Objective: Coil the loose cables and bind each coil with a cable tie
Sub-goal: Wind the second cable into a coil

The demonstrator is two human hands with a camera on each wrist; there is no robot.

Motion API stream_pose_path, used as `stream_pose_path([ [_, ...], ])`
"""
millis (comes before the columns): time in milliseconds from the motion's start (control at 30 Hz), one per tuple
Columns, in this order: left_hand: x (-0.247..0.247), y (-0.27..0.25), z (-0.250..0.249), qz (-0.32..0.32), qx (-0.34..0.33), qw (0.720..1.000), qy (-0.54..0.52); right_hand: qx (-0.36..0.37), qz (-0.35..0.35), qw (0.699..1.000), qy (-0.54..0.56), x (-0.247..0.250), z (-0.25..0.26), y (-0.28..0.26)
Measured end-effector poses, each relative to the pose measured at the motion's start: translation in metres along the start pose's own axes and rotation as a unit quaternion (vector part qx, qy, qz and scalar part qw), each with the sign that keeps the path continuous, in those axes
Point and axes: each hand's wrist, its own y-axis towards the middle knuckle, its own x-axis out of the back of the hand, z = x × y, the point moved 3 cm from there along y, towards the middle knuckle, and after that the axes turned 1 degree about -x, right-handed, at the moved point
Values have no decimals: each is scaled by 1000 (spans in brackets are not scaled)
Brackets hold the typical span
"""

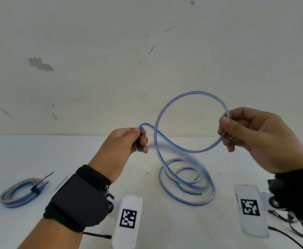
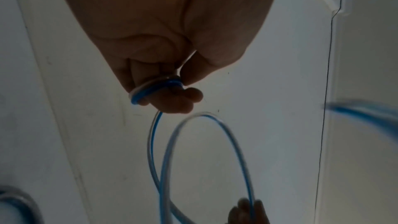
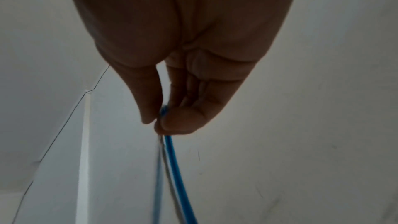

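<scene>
A blue and clear loose cable (image 1: 186, 186) lies partly in rings on the white table, and one large loop (image 1: 167, 108) of it rises into the air. My left hand (image 1: 129, 141) grips small turns of the cable (image 2: 155, 88) wound round its curled fingers. My right hand (image 1: 245, 133) pinches the big loop's right side between thumb and fingers, seen close in the right wrist view as the cable (image 3: 170, 151) leaving the pinch. A finished coil (image 1: 21, 193) bound with a black cable tie (image 1: 39, 184) lies at the left on the table.
Two white marker cards (image 1: 129, 218) (image 1: 251, 207) with black square codes lie near the table's front edge. Thin black wires (image 1: 281, 234) trail at the lower right. A scuffed white wall (image 1: 147, 51) stands behind the table.
</scene>
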Motion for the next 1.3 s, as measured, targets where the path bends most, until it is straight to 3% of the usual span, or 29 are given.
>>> stream_pose_path([
  [167,-15,-5,4,22,14,1000,-12,-26,11,993,112,-17,3,1],
  [333,-29,-10,5,47,22,998,-22,-45,49,986,155,-34,3,1],
  [600,-44,-19,4,92,34,995,4,-21,73,994,-76,-56,-4,-2],
  [700,-54,-25,4,133,65,989,3,-3,59,987,-148,-59,-6,-2],
  [800,-57,-26,5,123,118,985,-25,10,51,972,-231,-55,-8,-2],
  [967,-54,-25,4,129,125,984,-18,15,69,947,-313,-45,-8,-2],
  [1067,-54,-24,0,135,118,984,-16,30,28,945,-325,-36,-4,-1],
  [1200,-47,-23,-9,131,105,986,-23,19,-105,948,-299,-7,0,3],
  [1300,-46,-24,-15,137,107,984,-29,-8,-135,945,-297,8,3,-1],
])
